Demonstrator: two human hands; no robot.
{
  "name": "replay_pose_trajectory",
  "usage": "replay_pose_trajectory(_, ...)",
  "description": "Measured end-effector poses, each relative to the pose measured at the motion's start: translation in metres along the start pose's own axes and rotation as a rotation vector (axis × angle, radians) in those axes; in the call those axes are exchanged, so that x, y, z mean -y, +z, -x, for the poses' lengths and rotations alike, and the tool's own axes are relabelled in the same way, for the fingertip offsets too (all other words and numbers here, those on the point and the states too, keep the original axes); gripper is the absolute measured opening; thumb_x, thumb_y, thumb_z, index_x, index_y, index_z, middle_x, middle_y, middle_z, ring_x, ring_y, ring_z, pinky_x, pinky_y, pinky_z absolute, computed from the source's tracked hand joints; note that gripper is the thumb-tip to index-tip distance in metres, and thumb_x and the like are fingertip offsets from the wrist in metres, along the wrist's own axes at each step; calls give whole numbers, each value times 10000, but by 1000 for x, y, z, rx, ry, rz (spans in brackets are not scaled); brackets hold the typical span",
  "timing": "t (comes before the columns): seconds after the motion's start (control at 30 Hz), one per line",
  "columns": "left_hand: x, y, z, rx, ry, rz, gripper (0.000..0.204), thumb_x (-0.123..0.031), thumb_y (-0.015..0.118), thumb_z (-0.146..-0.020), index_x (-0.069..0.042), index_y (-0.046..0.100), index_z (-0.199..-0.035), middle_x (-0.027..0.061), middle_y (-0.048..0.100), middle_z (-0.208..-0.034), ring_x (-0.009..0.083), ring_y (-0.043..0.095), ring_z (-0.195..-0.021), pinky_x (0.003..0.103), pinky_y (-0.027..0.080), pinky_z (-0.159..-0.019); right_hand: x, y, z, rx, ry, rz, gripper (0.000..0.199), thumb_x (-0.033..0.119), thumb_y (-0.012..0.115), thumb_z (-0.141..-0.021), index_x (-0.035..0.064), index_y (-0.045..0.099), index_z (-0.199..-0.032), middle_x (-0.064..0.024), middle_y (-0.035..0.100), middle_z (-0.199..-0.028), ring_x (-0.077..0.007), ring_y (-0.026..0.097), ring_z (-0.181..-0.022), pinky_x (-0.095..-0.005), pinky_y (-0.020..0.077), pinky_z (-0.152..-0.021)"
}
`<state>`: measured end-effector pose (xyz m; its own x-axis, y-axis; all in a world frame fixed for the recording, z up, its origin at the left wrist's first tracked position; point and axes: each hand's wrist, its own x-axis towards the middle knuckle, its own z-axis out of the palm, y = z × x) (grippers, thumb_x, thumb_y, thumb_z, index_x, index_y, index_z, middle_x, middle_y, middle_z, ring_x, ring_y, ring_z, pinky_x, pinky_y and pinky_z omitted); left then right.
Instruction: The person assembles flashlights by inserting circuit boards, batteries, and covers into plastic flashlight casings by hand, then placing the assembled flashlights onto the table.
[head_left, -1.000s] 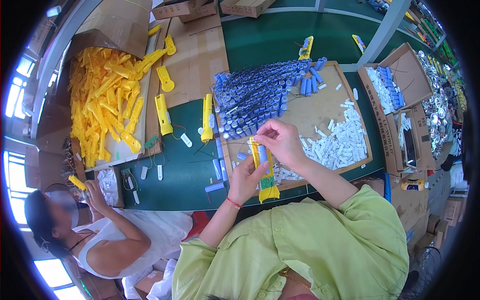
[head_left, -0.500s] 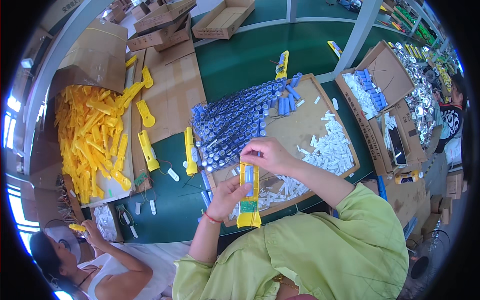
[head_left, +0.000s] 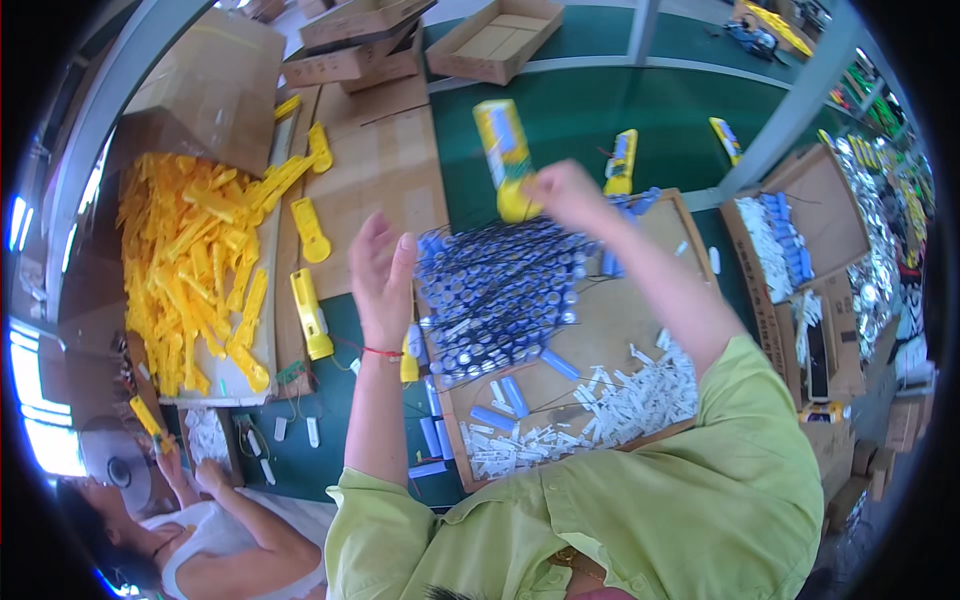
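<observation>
My right hand (head_left: 570, 195) grips the round end of a yellow plastic flashlight housing half (head_left: 502, 140), holding it over the far side of the green table. The housing carries a blue battery cell and is slightly blurred by motion. Raised beside the battery pile, my left hand (head_left: 380, 270) is open and holds nothing. Under and between the hands lie many blue cylindrical battery cells (head_left: 490, 290) with black wires, in a shallow wood-rimmed tray (head_left: 625, 300). Small white plastic pieces (head_left: 640, 395) are heaped at the tray's near right.
Yellow housings (head_left: 190, 270) spill from a large cardboard box (head_left: 205, 85) at left. Single housings lie at the table's back (head_left: 620, 165) and left (head_left: 312, 315). An open carton (head_left: 775, 240) and a metal post (head_left: 790, 105) stand right. A co-worker (head_left: 235, 530) sits lower left.
My right hand has carried the housing away from my body to the far side of the table. My left hand has let go of it and moved left and up.
</observation>
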<state>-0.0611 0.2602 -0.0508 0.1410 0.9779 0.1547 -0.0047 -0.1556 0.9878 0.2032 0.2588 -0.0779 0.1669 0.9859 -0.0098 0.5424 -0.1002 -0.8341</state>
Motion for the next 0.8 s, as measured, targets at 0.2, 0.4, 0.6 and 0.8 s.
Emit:
replay_pose_trajectory(0.2, 93, -81, 23, 299, -163, -846, 585, -263, 740, -698, -1, 504, -1165, 191, 565, -993, 346, 547, -967, 400, 454, -821, -80, -37, -99, -6, 244, 585, 403, 323, 655, -771, -46, 623, -930, -223, 634, -914, -351, 617, -880, -412, 496, -754)
replay_pose_trajectory(0.4, 103, -100, 37, 265, -157, -785, 594, -214, 727, -708, -20, 496, -1219, 227, 588, -1025, 359, 587, -910, 391, 472, -777, -64, -87, -58, -512, -54, 567, 305, 374, 498, -867, 98, 627, -886, -150, 639, -855, -367, 600, -830, -466, 482, -710)
replay_pose_trajectory(0.6, 101, -126, 52, 71, -483, 60, 386, -116, 444, -862, 6, 473, -1228, 88, 576, -1024, 162, 589, -813, 294, 491, -668, -187, -155, 109, -550, 265, 574, 237, 255, 499, -878, 49, 605, -928, -215, 604, -819, -384, 595, -808, -442, 475, -672)
replay_pose_trajectory(0.8, 85, -94, 74, 90, -646, 262, 419, -190, 335, -850, -17, 462, -1211, 119, 571, -1056, 208, 583, -889, 343, 506, -685, -192, -99, 159, -559, 226, 763, 218, 200, 587, -825, 47, 598, -979, -147, 522, -917, -313, 545, -883, -415, 474, -712)
